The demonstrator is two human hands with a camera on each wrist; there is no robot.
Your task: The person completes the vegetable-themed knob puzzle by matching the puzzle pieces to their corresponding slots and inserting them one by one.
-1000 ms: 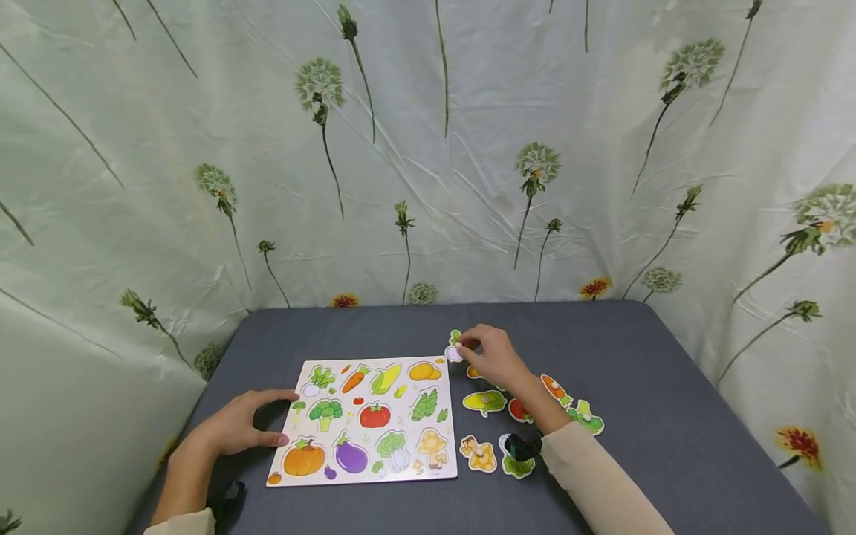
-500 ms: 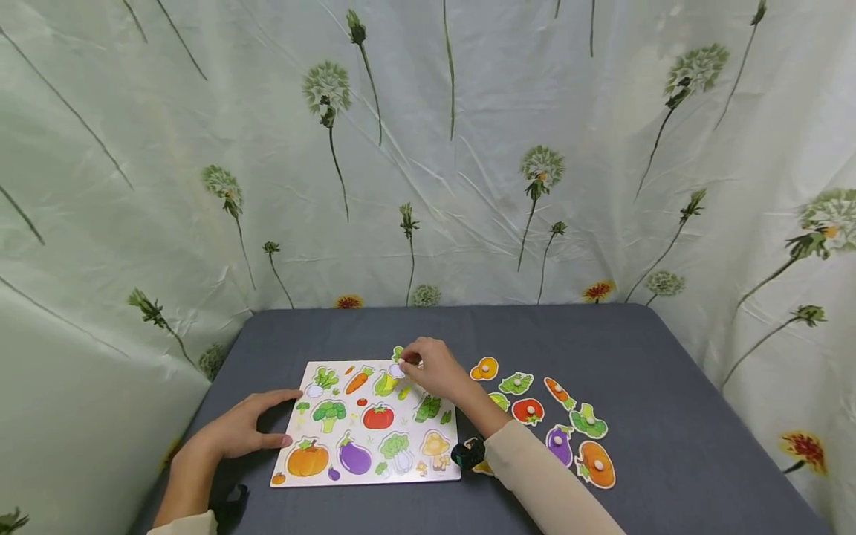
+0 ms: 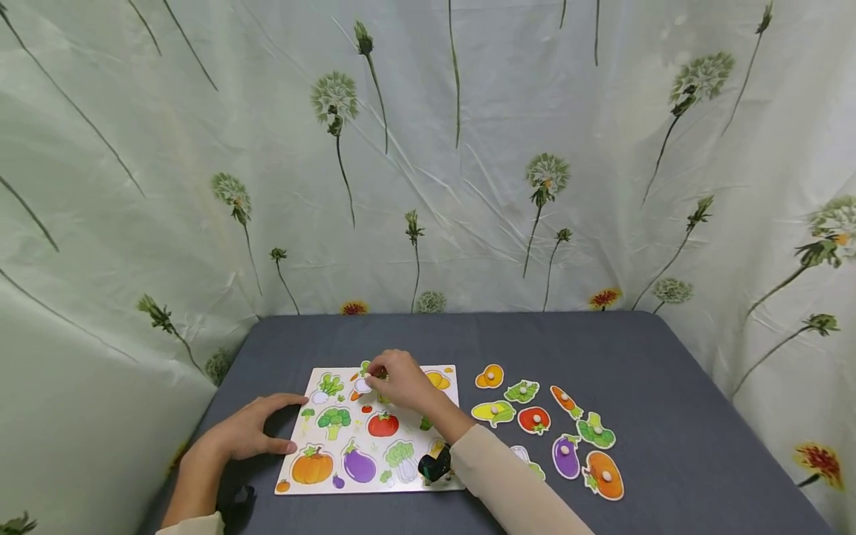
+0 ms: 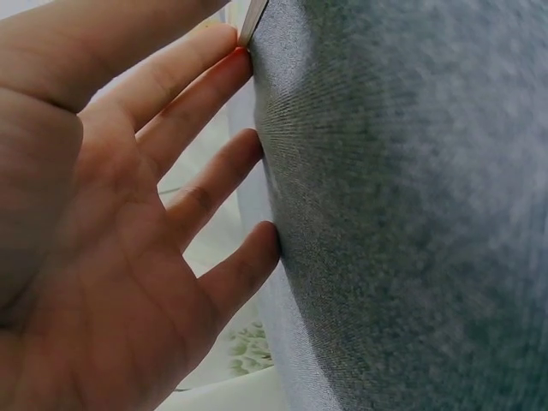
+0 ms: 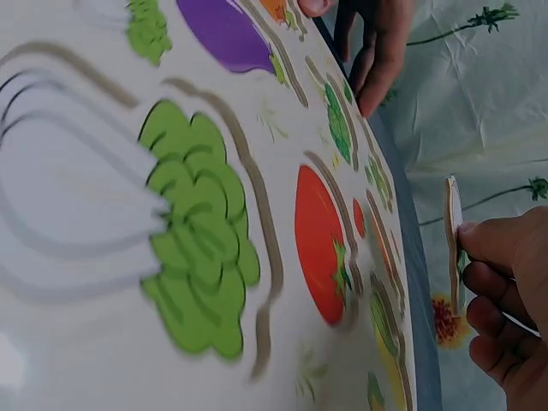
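My right hand [image 3: 404, 383] pinches a turnip puzzle piece [image 3: 362, 385], white with green leaves, by its knob side. It holds the piece over the top part of a white vegetable puzzle board [image 3: 374, 487], overlapping the carrot picture [image 3: 355, 396]. In the right wrist view the turnip piece [image 5: 452, 248] stands almost edge-on, above the board's surface. My left hand [image 3: 247, 427] lies at the board's left edge, thumb and index finger spread against it. The left wrist view shows its other fingers, loosely straight, with tips at the grey cloth [image 4: 394, 205].
Several knobbed pieces lie right of the board, among them an orange-yellow one [image 3: 490, 377], corn [image 3: 493, 412], tomato [image 3: 534, 420], carrot [image 3: 566, 401], eggplant [image 3: 566, 456], broccoli [image 3: 595, 431] and pumpkin [image 3: 604, 475]. My right forearm partly hides others. A flowered curtain [image 3: 495, 223] hangs behind the table.
My right hand has carried the turnip piece leftward, from beyond the board's top right corner to over its upper left-middle. The left hand stays at the board's edge.
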